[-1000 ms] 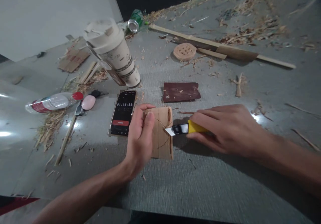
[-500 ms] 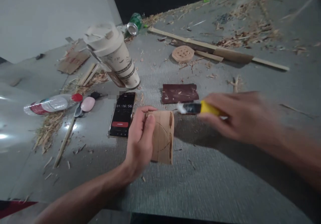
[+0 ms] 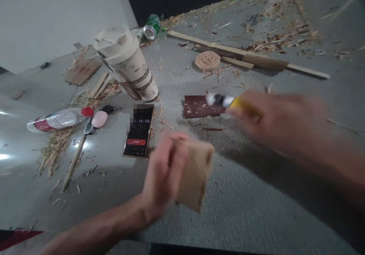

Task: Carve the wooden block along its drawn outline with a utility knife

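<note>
My left hand (image 3: pixel 167 171) grips a flat piece of wood (image 3: pixel 195 175), fingers behind it and thumb across its face. A curved line is marked on the wood, and its right edge looks rough. The piece is tilted and slightly blurred. My right hand (image 3: pixel 262 114), smeared by motion, is closed round a yellow-handled utility knife (image 3: pixel 242 106). Its dark and silvery front end points left, over a dark reddish-brown flat piece (image 3: pixel 195 106). The knife is apart from the wood. Left of my left hand lies a phone (image 3: pixel 138 131) showing a timer.
A lidded paper cup (image 3: pixel 134 68) stands behind the phone. At the left lie a plastic bottle (image 3: pixel 61 120) and a pink oval object (image 3: pixel 99 118). Farther back are a green can (image 3: pixel 152 26), a round piece with holes (image 3: pixel 207 61), long wooden strips (image 3: pixel 262 61) and scattered shavings (image 3: pixel 273 42).
My left hand has shifted a little right and toward me, tilting the wood. The knife has risen away from the wood's edge, over the dark reddish-brown piece.
</note>
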{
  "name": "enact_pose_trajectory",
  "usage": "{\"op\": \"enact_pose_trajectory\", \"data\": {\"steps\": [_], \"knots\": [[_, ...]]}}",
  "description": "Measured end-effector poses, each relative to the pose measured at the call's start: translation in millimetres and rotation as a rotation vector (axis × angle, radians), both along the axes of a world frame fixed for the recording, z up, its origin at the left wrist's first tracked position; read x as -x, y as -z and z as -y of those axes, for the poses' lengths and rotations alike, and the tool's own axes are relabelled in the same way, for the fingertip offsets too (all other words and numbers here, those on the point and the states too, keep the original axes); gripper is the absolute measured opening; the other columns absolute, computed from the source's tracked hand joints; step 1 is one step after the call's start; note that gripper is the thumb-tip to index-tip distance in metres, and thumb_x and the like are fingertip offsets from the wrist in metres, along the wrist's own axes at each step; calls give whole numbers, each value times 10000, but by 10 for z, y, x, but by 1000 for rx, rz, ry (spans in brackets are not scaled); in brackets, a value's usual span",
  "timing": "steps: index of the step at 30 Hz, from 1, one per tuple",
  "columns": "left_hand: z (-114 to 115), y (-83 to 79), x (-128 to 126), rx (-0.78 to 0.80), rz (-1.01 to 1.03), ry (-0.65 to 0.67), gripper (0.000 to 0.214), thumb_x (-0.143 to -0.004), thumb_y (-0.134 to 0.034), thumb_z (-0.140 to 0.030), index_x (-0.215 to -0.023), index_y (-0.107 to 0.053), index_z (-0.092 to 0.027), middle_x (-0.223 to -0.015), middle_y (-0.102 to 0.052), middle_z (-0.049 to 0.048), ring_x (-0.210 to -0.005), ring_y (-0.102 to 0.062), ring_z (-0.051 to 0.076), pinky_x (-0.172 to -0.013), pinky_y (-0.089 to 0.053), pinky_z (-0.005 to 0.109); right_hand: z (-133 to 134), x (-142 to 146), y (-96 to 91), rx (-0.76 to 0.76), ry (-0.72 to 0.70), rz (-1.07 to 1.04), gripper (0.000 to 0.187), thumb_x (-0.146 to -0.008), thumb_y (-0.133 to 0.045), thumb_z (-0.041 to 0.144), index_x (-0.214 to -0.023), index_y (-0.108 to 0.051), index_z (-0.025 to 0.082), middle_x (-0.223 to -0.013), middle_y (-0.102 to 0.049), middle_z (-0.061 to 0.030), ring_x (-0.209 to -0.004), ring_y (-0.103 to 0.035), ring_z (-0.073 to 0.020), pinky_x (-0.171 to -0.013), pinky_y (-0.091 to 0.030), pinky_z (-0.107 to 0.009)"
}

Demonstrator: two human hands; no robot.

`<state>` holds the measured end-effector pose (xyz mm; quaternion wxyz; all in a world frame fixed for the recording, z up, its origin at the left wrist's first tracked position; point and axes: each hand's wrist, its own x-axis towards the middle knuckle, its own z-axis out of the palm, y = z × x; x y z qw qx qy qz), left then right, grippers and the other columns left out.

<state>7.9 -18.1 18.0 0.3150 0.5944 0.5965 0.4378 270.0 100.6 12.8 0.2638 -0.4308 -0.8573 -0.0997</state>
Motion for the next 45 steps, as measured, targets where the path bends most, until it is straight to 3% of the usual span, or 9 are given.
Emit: {"op": "enact_pose_trajectory", "data": {"steps": [3,9,17,21,26,29,34,42,45], "knots": [[7,34,-9,-8,-15,74,138,-1097,-578,-250,-1163,-687,-304,-852,-668,-44,-695,-586,120,-621,-474,252,-183,-96,-7,28,207,-89,466,-1138,-471,575,-863,-622,232,-636,-525,9,-549,-409,-141,-574,-278,-323],[-270,154,57,18,88,-173,159,-1119,-522,-311,-1119,-666,-246,-1076,-713,20,-1006,-668,186,-930,-534,353,56,151,54,54,-352,28,480,-1158,-433,554,-876,-617,212,-611,-556,26,-492,-470,-126,-512,-264,-295],[-268,148,79,41,100,-180,148,-1102,-545,-329,-1126,-662,-242,-1060,-693,33,-958,-638,197,-889,-521,367,206,235,116,149,-503,77,423,-1165,-451,525,-889,-566,225,-721,-644,23,-567,-563,-134,-565,-318,-325],[-188,93,52,62,112,-135,154,-1105,-543,-342,-1096,-666,-251,-994,-683,20,-851,-601,178,-774,-508,335,108,154,91,74,-430,78,450,-1158,-444,542,-888,-618,226,-718,-662,11,-564,-555,-136,-554,-309,-305],[-2,12,-24,72,65,87,124,-1101,-582,-319,-1116,-702,-293,-821,-637,-28,-680,-528,151,-639,-467,294,-195,-116,18,-55,118,-70,468,-1104,-531,567,-797,-595,219,-561,-436,45,-477,-367,-117,-520,-228,-280],[-84,64,0,42,120,-125,177,-1122,-534,-345,-1097,-690,-264,-989,-694,19,-836,-609,175,-763,-517,328,-148,-86,22,-20,-75,-83,470,-1130,-486,546,-806,-577,217,-565,-420,63,-450,-342,-95,-496,-238,-263],[-266,160,59,72,155,-203,175,-1118,-536,-370,-1106,-660,-246,-1042,-688,47,-941,-644,213,-848,-536,367,131,157,84,128,-471,23,432,-1141,-498,550,-887,-606,218,-682,-595,24,-550,-491,-128,-555,-292,-312],[-214,92,86,49,158,-184,151,-1112,-536,-351,-1126,-648,-251,-1005,-659,33,-869,-612,192,-781,-517,335,212,197,81,89,-457,90,418,-1140,-500,522,-874,-598,214,-739,-674,-2,-597,-559,-144,-570,-301,-320],[-116,65,52,47,104,-134,145,-1118,-535,-343,-1105,-656,-263,-964,-648,17,-816,-581,178,-727,-493,319,106,113,37,63,-295,72,454,-1148,-465,533,-867,-627,216,-689,-653,4,-540,-509,-129,-541,-276,-301]]}}
